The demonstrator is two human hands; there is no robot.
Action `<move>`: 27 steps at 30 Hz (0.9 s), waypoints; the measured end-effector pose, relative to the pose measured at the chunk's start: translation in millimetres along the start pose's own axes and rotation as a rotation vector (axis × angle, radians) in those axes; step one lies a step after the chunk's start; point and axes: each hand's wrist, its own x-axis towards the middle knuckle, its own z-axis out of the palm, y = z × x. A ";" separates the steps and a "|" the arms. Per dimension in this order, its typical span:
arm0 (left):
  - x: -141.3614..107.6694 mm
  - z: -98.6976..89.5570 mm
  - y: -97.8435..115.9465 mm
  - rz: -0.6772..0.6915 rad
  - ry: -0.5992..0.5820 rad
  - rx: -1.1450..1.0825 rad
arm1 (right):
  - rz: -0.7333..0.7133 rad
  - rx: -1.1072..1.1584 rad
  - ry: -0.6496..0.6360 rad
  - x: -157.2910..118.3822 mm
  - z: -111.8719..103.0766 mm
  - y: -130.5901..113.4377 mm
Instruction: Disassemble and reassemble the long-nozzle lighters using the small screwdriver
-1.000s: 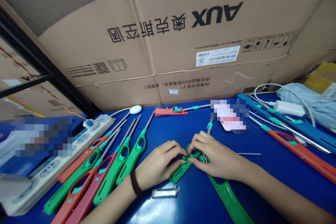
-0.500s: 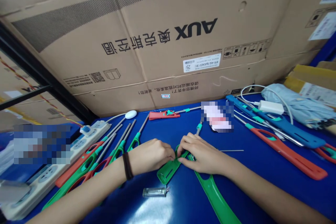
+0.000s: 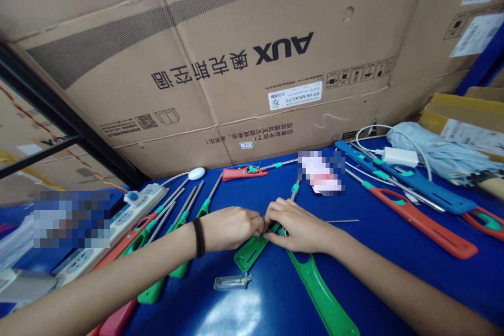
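My left hand, with a dark band at the wrist, is closed with its fingertips pinched at the upper part of a green lighter shell half. My right hand has its fingers bent onto the same shell, steadying it; the tips meet those of the left. Whatever small part lies between the fingertips is hidden. A second green shell half extends toward me from below the right hand. In front of the hands lies a clear lighter fuel tank. A thin metal rod sits right of the right hand.
Several long-nosed lighters lie left beside a white power strip. On the right are a red lighter and a blue lighter. A red lighter and a pixelated item lie ahead, before a large cardboard box.
The camera view has shifted slightly. Both hands stay at the green shell, with the left fingertips now closer against the right hand's. The fuel tank stays in place.
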 end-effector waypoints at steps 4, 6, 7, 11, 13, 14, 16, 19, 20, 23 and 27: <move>-0.5 6.8 1.4 0.056 0.045 0.088 | 0.002 -0.009 0.009 0.0 -0.8 -1.3; -0.5 9.8 2.1 0.072 0.070 0.132 | 0.002 -0.014 0.011 -0.1 -1.3 -1.8; -0.3 10.7 2.2 0.081 0.078 0.158 | 0.002 -0.016 0.010 -0.2 -1.4 -1.9; 1.3 5.5 -0.7 0.101 0.083 0.298 | 0.002 -0.020 -0.002 -1.1 -1.3 -2.4; 1.9 -1.5 -3.0 0.082 0.052 0.341 | -0.002 -0.006 -0.008 -1.9 -1.3 -2.8; 2.0 -5.0 -3.9 0.079 0.038 0.331 | -0.002 0.005 -0.011 -2.2 -1.4 -3.1; 1.5 -10.2 -4.4 0.081 0.026 0.237 | 0.000 0.018 -0.015 -2.5 -1.8 -3.7; 0.0 -11.6 -3.5 0.066 0.021 0.033 | 0.006 0.020 -0.019 -2.1 -2.8 -4.1; -0.3 -10.8 -3.4 0.050 0.016 -0.025 | 0.006 0.020 -0.020 -1.8 -3.0 -4.0; -0.3 -8.0 -4.8 0.018 0.010 -0.151 | 0.007 0.007 -0.023 -1.2 -3.0 -3.4; 1.4 -6.2 -7.5 0.003 0.006 -0.265 | 0.011 -0.030 -0.030 -0.9 -1.5 -2.3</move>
